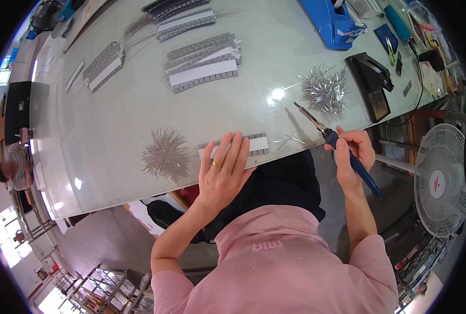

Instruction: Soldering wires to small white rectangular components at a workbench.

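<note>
My left hand (pixel 224 170) lies with its fingers stretched over a grey segmented strip with a white band (pixel 257 145) at the table's front edge, pressing on it. Thin silvery wires (pixel 289 139) stick out from the strip's right end. In my right hand (pixel 354 152) is a soldering iron (pixel 329 137) with a blue handle, its tip pointing up and left above the table, apart from the strip. A spiky heap of silvery wire pieces (pixel 166 154) lies left of my left hand. Another shiny heap of wire pieces (pixel 324 92) is just beyond the iron's tip.
Further back on the white table (pixel 107 157) lie stacked grey strips (pixel 203 63) and more strips (pixel 105 66). A black soldering iron stand (pixel 369 86) and a blue tape dispenser (pixel 331 23) are at the right. A white fan (pixel 436 180) stands beside me; a cable (pixel 419 73) hangs at the right edge.
</note>
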`<state>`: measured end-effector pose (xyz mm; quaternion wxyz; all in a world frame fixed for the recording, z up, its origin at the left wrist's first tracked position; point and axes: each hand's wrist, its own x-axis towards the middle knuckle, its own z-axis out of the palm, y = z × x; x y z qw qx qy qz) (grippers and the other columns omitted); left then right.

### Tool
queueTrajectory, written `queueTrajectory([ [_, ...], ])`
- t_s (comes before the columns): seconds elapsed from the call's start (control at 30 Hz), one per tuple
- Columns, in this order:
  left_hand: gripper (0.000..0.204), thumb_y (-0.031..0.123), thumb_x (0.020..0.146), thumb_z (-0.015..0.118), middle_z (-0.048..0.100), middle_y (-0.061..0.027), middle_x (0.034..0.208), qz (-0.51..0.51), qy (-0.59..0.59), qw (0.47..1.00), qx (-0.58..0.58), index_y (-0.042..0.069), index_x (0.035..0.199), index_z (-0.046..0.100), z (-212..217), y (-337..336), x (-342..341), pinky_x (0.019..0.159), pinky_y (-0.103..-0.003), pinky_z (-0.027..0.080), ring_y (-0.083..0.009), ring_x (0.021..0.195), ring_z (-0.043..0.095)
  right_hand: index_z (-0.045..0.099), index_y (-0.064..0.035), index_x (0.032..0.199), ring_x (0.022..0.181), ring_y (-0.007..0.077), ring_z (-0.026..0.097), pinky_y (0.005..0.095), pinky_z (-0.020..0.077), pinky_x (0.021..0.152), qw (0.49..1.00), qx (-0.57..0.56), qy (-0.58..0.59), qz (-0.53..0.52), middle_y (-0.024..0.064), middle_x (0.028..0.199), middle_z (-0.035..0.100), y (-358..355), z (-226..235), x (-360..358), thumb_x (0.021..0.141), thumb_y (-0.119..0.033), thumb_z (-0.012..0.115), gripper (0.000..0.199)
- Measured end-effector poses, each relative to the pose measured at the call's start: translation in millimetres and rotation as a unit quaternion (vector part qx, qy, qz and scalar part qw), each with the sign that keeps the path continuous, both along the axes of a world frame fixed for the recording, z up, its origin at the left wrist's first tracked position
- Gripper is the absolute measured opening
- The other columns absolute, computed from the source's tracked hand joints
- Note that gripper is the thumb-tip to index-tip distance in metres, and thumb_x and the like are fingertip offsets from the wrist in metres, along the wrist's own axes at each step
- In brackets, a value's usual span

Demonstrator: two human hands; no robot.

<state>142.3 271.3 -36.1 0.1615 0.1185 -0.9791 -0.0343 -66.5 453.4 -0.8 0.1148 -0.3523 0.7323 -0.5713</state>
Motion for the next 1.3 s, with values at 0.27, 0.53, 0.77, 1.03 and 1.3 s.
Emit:
queueTrajectory([
  [0.27,0.06,0.031,0.077,0.074,0.054,-0.0103,0.134,0.017,0.002,1.0,0.004,0.003,0.127,0.057,2.5,4.3,-5.5,0.103,-0.048,0.036,-0.0268,0.125,0.047,0.051,-0.0031,0.108,0.077,0.0253,0.062,0.0521,0.0353,0.107,0.982,-0.062,0.174,0.041,0.0144,0.092,0.06,-27.0,-50.7,19.1,0.082,-0.014,0.071,0.034],
  [0.53,0.04,0.022,0.078,0.072,0.062,-0.005,0.123,-0.021,0.04,0.999,-0.018,0.007,0.114,0.066,0.3,-1.2,0.3,0.098,-0.043,0.04,-0.0202,0.114,0.056,0.041,-0.0025,0.114,0.095,0.0204,0.067,0.0506,0.0145,0.116,0.996,-0.075,0.047,0.005,0.0133,0.102,0.068,-30.1,-51.6,-7.7,0.09,-0.011,0.059,0.031],
  [0.77,0.032,0.003,0.078,0.062,0.067,-0.0041,0.108,-0.091,0.082,0.989,0.078,0.008,0.11,0.067,36.2,-11.4,-14.8,0.09,-0.04,0.046,-0.018,0.096,0.063,0.041,-0.0009,0.12,0.115,0.0245,0.055,0.0417,0.0241,0.114,0.979,-0.087,0.127,-0.136,0.0157,0.112,0.057,-29.4,-36.5,-45.7,0.099,-0.015,0.046,0.026],
  [1.03,0.023,0.009,0.088,0.062,0.069,-0.0079,0.101,-0.003,0.141,0.989,0.043,0.01,0.109,0.07,75.2,-205.5,-121.9,0.085,-0.037,0.048,-0.0294,0.093,0.062,0.039,-0.003,0.117,0.093,0.0236,0.068,0.0485,0.0144,0.119,0.978,-0.131,0.084,-0.139,0.011,0.104,0.058,-36.5,-47.9,-38.3,0.096,-0.028,0.054,0.036],
  [1.3,0.026,0.014,0.087,0.064,0.065,-0.0064,0.106,-0.023,0.055,0.996,-0.07,0.011,0.112,0.069,37.8,-261.0,-144.7,0.084,-0.039,0.048,-0.0268,0.096,0.059,0.039,-0.0046,0.116,0.091,0.0239,0.069,0.0502,0.0139,0.118,0.978,-0.137,0.08,-0.137,0.0095,0.103,0.058,-39.0,-52.1,-38.3,0.094,-0.03,0.056,0.037],
])
